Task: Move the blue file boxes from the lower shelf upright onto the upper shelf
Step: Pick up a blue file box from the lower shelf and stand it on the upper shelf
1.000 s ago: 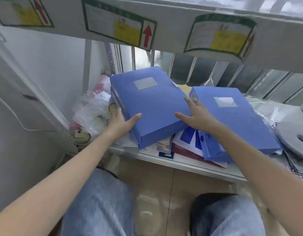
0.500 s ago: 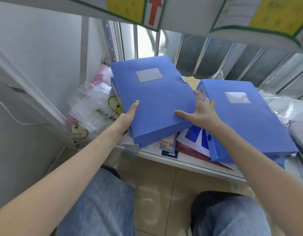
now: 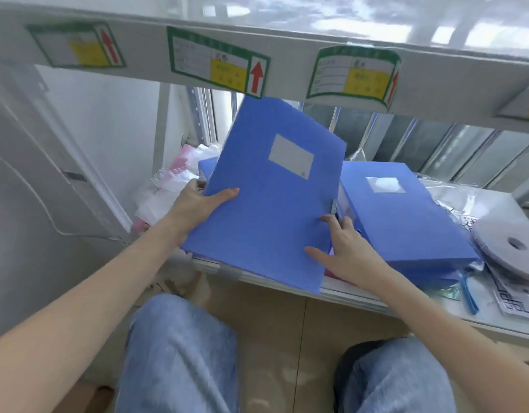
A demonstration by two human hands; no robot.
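A blue file box (image 3: 272, 198) with a pale label is tilted up off the lower shelf (image 3: 361, 296), its far end raised to the edge of the upper shelf (image 3: 287, 52). My left hand (image 3: 197, 204) grips its left edge. My right hand (image 3: 343, 251) holds its right edge near the lower corner. A second blue file box (image 3: 403, 222) lies flat on the lower shelf to the right. Another blue box (image 3: 205, 171) shows partly behind the lifted one.
Plastic bags (image 3: 171, 186) are piled at the shelf's left end. A grey tape roll (image 3: 513, 245) and printed sheets (image 3: 516, 296) lie at the right. The upper shelf's front carries green and yellow labels (image 3: 218, 64). My knees are below the shelf.
The left box has come up from lying flat to a steep tilt, drawn toward me over the shelf's front edge. Both hands have shifted along its side edges.
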